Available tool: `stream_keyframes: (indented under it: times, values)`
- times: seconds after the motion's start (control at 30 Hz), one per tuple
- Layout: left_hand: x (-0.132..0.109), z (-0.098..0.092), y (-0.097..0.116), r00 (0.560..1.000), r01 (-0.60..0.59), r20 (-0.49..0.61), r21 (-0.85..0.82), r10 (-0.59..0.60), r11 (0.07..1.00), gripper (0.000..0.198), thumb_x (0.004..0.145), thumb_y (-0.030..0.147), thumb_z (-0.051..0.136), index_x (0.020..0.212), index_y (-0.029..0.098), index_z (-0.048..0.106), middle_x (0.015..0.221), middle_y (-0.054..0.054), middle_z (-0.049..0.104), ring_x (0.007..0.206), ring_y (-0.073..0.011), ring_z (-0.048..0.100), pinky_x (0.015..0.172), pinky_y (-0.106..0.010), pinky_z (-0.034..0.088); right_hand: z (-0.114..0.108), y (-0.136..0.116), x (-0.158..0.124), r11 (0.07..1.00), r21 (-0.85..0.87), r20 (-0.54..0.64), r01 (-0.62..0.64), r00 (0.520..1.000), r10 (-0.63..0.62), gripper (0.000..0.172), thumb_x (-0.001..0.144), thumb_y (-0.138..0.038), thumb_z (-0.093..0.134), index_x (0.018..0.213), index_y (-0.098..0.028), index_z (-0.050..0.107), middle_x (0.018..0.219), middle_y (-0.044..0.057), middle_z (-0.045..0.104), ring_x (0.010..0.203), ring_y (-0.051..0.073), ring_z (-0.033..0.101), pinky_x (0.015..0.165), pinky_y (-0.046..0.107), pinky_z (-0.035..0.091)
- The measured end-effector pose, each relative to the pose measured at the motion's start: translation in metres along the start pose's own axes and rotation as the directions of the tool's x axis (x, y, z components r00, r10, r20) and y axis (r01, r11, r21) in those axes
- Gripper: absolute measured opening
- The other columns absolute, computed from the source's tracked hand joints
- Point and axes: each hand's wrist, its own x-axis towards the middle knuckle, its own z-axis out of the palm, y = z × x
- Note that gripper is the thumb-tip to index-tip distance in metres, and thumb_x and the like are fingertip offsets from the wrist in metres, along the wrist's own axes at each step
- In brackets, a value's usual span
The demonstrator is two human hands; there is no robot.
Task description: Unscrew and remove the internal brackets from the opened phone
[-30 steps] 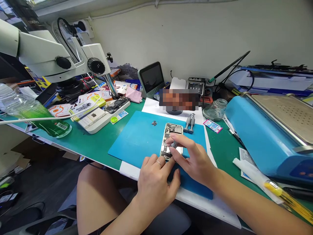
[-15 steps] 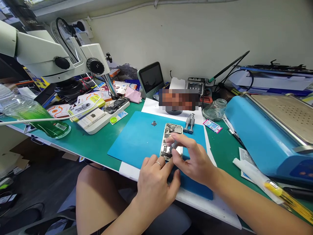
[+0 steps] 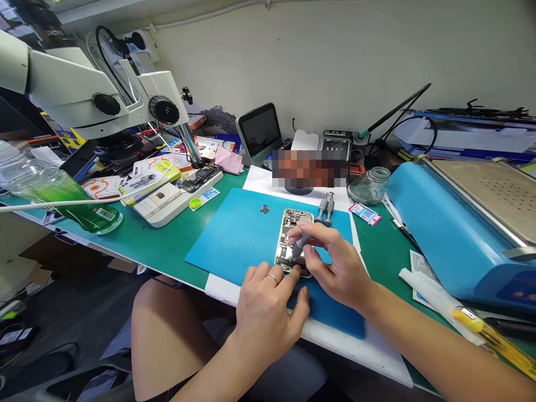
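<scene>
An opened phone (image 3: 286,237) is lying on a blue mat (image 3: 226,234), its inner parts showing and its near end pointing toward the person. A grey screwdriver (image 3: 298,247) is leaning over the phone's lower half, tip downward; whether the tip is touching cannot be told. The right hand (image 3: 341,271) is gripping the screwdriver, thumb and fingers closing narrowly around its handle. The left hand (image 3: 266,304) is bracing the phone's near edge with its index finger, the thumb standing well apart, so this hand is not wrapping around anything.

Beyond the phone, two more grey screwdrivers (image 3: 325,206) are lying side by side, and a small part (image 3: 264,209) is sitting on the mat to the left. Farther out, a glass jar (image 3: 369,187) is standing on the green table (image 3: 151,245), a blue machine (image 3: 444,234) is occupying the right side, and a microscope (image 3: 104,100) is overhanging the left.
</scene>
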Motion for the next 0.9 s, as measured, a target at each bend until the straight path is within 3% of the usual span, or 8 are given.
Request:
stream_keyframes:
  times: [0.13, 0.3, 0.47, 0.6, 0.8, 0.9]
  values:
    - [0.0002, -0.0003, 0.0001, 1.000, -0.004, -0.002, -0.001, 0.004, 1.000, 0.027, 0.099, 0.029, 0.059, 0.120, 0.020, 0.073, 0.080, -0.002, 0.065, 0.076, -0.0210, 0.052, 0.066, -0.038, 0.033, 0.0020, 0.0024, -0.0005, 1.000, -0.001, -0.003, -0.005, 1.000, 0.005, 0.049, 0.099, -0.011, 0.063, 0.142, -0.030, 0.047, 0.114, 0.006, 0.073, 0.100, 0.020, 0.076, 0.081, 0.034, 0.068]
    - [-0.0002, -0.0016, 0.0016, 1.000, -0.005, -0.003, -0.003, 0.005, 1.000, 0.023, 0.098, 0.027, 0.058, 0.114, 0.021, 0.074, 0.078, -0.002, 0.065, 0.075, -0.0210, 0.052, 0.066, -0.038, 0.033, 0.0021, 0.0004, -0.0025, 1.000, -0.006, 0.003, -0.012, 1.000, 0.012, 0.048, 0.101, -0.009, 0.051, 0.145, -0.028, 0.044, 0.117, 0.009, 0.073, 0.104, 0.021, 0.077, 0.079, 0.035, 0.069]
    - [-0.0003, -0.0018, 0.0023, 1.000, 0.003, 0.008, -0.008, -0.003, 1.000, 0.020, 0.098, 0.027, 0.059, 0.110, 0.021, 0.074, 0.076, -0.002, 0.062, 0.074, -0.0211, 0.050, 0.065, -0.038, 0.032, 0.0043, -0.0002, -0.0033, 1.000, 0.001, 0.006, -0.031, 0.999, 0.031, 0.051, 0.099, -0.015, 0.063, 0.144, -0.030, 0.044, 0.117, 0.008, 0.074, 0.101, 0.021, 0.078, 0.077, 0.034, 0.071]
    - [-0.0003, -0.0016, 0.0018, 1.000, 0.003, 0.014, -0.013, -0.003, 1.000, 0.021, 0.098, 0.027, 0.059, 0.113, 0.022, 0.073, 0.078, -0.001, 0.062, 0.075, -0.0210, 0.050, 0.066, -0.038, 0.032, 0.0048, 0.0002, -0.0030, 0.999, 0.008, 0.012, -0.036, 0.999, 0.036, 0.049, 0.101, -0.010, 0.052, 0.146, -0.028, 0.042, 0.118, 0.010, 0.073, 0.102, 0.021, 0.078, 0.079, 0.036, 0.071]
    - [0.0006, -0.0014, 0.0022, 1.000, 0.011, 0.006, -0.014, -0.010, 1.000, 0.018, 0.098, 0.026, 0.059, 0.107, 0.022, 0.073, 0.077, -0.002, 0.062, 0.074, -0.0211, 0.050, 0.065, -0.038, 0.031, 0.0044, 0.0010, -0.0045, 0.999, 0.007, 0.023, -0.036, 0.999, 0.036, 0.053, 0.099, -0.012, 0.060, 0.145, -0.029, 0.042, 0.119, 0.009, 0.073, 0.100, 0.019, 0.078, 0.077, 0.032, 0.071]
    - [0.0015, -0.0007, 0.0022, 1.000, 0.007, 0.007, -0.014, -0.006, 1.000, 0.019, 0.098, 0.026, 0.059, 0.110, 0.023, 0.073, 0.078, -0.001, 0.062, 0.075, -0.0209, 0.050, 0.065, -0.038, 0.031, 0.0040, 0.0016, -0.0049, 0.999, 0.010, 0.022, -0.037, 0.999, 0.037, 0.052, 0.100, -0.008, 0.051, 0.147, -0.028, 0.041, 0.119, 0.010, 0.073, 0.102, 0.020, 0.077, 0.080, 0.035, 0.071]
